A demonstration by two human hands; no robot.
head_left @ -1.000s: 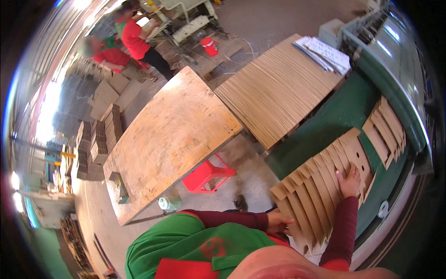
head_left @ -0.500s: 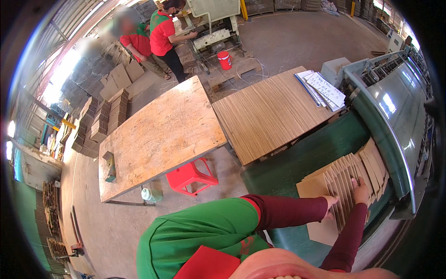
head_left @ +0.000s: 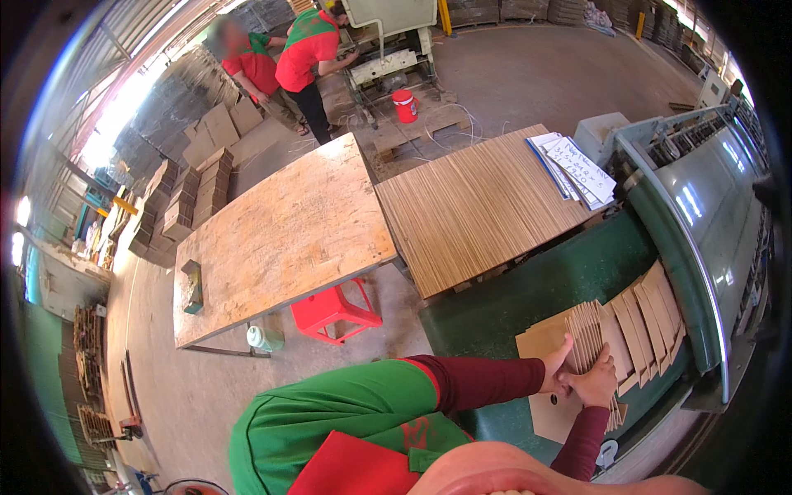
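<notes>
My left hand (head_left: 556,365) and my right hand (head_left: 594,383) are closed on a bunch of brown cardboard sheets (head_left: 586,328), one at each side. The bunched sheets stand nearly on edge, pressed close together. Beneath them, a larger flat piece of cardboard (head_left: 551,419) rests on the green machine bed (head_left: 470,323). To the right of my right hand, several more cardboard sheets (head_left: 648,326) lean in an overlapping row toward the machine's roller. Some fingertips are hidden behind the cardboard.
A grey-green machine (head_left: 701,198) with a metal rail borders the right. Beyond the bed lies a stack of striped board (head_left: 478,206) with papers (head_left: 569,169) on it. A wooden table (head_left: 289,239), red stool (head_left: 337,313) and two people (head_left: 307,62) are farther left.
My hands have squeezed the spread sheets into a tight bunch and drawn it leftward, away from the leaning row. My right hand has come nearer to my left.
</notes>
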